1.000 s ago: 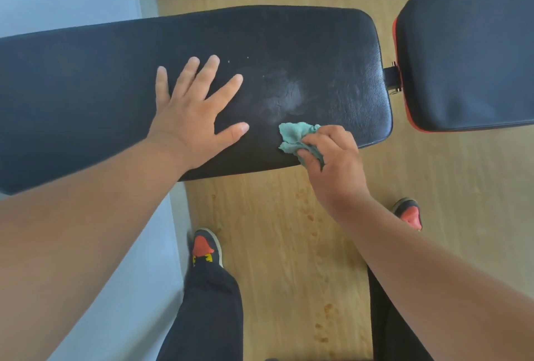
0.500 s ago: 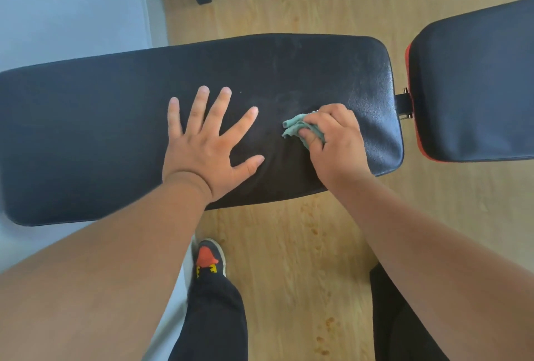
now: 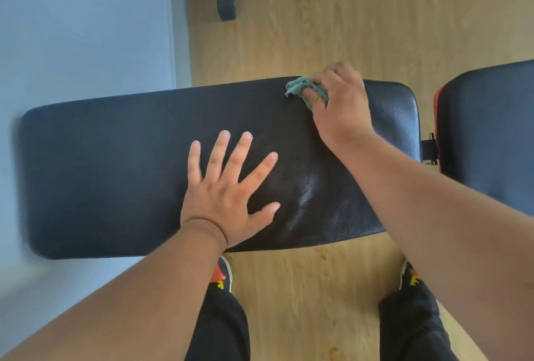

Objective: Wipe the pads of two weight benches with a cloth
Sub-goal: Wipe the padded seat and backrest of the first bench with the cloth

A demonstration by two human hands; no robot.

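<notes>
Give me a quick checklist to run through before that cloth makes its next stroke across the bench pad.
1. Cloth firmly held by the right hand: ok, fingers curled round it.
2. Cloth touching the long pad: ok, at the far edge.
3. Left hand steadying the pad: ok, flat, fingers spread.
4. Stroke path free: not ok towards the near edge, the left hand lies close by.
5. Second pad wiped: cannot tell.
6. Cloth damp: cannot tell.

Black bench pad (image 3: 115, 173), teal cloth (image 3: 299, 86), light wood-grain floor (image 3: 346, 14), black trousers (image 3: 222, 329)
</notes>
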